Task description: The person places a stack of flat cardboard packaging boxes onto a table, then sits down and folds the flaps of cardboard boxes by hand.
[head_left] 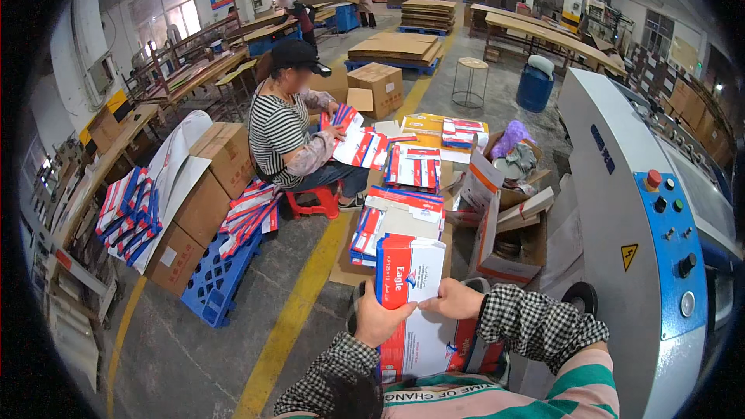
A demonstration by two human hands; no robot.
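Observation:
A stack of flat printed cartons (423,264) in red, white and blue stands tilted up in front of me. My left hand (380,316) is closed around its left edge, thumb across the front. Over on the right side, my right hand (452,300) grips the same stack, its thumb near the left thumb. Below my hands another printed carton face (419,345) shows close to my lap. Just beyond lies a pile of flat cartons (400,213), some with the grey side up, and behind it a further carton pile (414,167).
A co-worker (283,120) sits on a red stool (318,200), handling similar cartons. A grey machine (621,186) with a blue button panel stands at right. Nearby are an open box (512,248) of scraps, a blue pallet (221,279) and brown boxes (206,209) with cartons.

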